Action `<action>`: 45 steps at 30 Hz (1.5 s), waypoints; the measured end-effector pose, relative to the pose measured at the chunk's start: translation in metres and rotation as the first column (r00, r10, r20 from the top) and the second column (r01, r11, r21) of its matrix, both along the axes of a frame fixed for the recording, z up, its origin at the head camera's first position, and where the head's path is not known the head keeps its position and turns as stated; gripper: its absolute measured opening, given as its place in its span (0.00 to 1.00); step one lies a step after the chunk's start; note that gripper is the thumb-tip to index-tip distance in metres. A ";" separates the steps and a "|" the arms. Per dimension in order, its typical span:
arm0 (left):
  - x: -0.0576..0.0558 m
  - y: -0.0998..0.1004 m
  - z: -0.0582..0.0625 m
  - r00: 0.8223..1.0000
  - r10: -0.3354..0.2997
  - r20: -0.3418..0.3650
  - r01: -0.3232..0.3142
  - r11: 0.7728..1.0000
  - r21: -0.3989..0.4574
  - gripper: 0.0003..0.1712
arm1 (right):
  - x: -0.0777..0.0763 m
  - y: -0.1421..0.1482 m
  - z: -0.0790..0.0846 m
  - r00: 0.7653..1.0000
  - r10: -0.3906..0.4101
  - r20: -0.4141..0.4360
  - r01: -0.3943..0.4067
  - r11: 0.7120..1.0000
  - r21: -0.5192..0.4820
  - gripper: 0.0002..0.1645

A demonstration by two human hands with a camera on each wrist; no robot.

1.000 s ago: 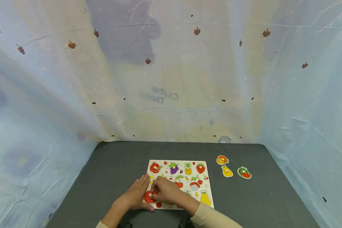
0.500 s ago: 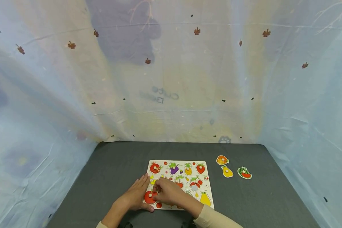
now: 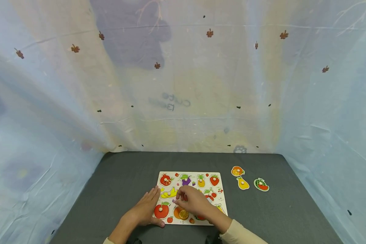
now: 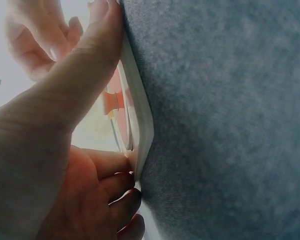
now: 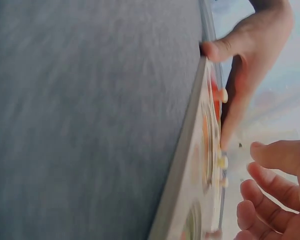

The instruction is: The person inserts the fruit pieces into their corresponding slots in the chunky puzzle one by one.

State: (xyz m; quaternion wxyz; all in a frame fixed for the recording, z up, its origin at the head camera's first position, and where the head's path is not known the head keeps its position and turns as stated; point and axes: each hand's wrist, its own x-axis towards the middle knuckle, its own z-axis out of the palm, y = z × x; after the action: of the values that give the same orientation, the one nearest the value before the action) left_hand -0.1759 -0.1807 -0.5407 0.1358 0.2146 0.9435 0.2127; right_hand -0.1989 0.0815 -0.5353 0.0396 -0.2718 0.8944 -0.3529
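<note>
A white fruit puzzle board [image 3: 192,175] lies on the dark table. My left hand [image 3: 144,208] rests along its left edge, fingers straight, with the thumb at the near corner. The red apple piece [image 3: 161,211] sits in the board beside that thumb; its knob shows. My right hand [image 3: 195,202] hovers over the middle of the board, fingers loosely bent. In the right wrist view, nothing is between the right hand's fingers [image 5: 272,190]. Bananas [image 3: 169,193] and an orange picture [image 3: 181,212] show left of and below it. It hides some middle fruits.
Right of the board lie three loose pieces: an orange [image 3: 238,171], a pear [image 3: 243,183] and a watermelon [image 3: 261,185]. Along the board's far row are a pomegranate [image 3: 165,179], grapes, a pineapple and a strawberry [image 3: 214,180]. A patterned cloth [image 3: 183,132] hangs behind the table.
My right hand has let go of the apple piece's knob and moved right and slightly up, uncovering the bananas and the orange picture. The left hand has stayed in place.
</note>
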 end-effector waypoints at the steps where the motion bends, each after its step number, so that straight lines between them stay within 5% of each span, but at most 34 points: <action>1: 0.000 0.000 -0.001 1.000 0.002 0.003 -0.002 1.000 0.000 0.79 | -0.001 0.003 0.000 1.000 -0.003 -0.006 0.003 1.000 -0.005 0.09; 22: 0.000 0.000 -0.001 1.000 0.018 0.019 -0.018 1.000 0.006 0.80 | -0.011 0.064 0.000 0.994 -0.108 -0.034 0.106 0.993 -0.048 0.06; 45: 0.000 0.000 -0.001 0.999 0.011 0.033 -0.011 1.000 0.005 0.80 | -0.032 0.123 0.003 0.942 -0.327 -0.079 0.328 0.945 -0.001 0.08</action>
State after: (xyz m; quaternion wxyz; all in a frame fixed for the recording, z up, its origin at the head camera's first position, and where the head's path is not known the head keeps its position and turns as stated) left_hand -0.1762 -0.1809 -0.5416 0.1497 0.2064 0.9418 0.2193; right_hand -0.2309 0.2041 -0.5321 -0.0528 -0.1329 0.9301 -0.3382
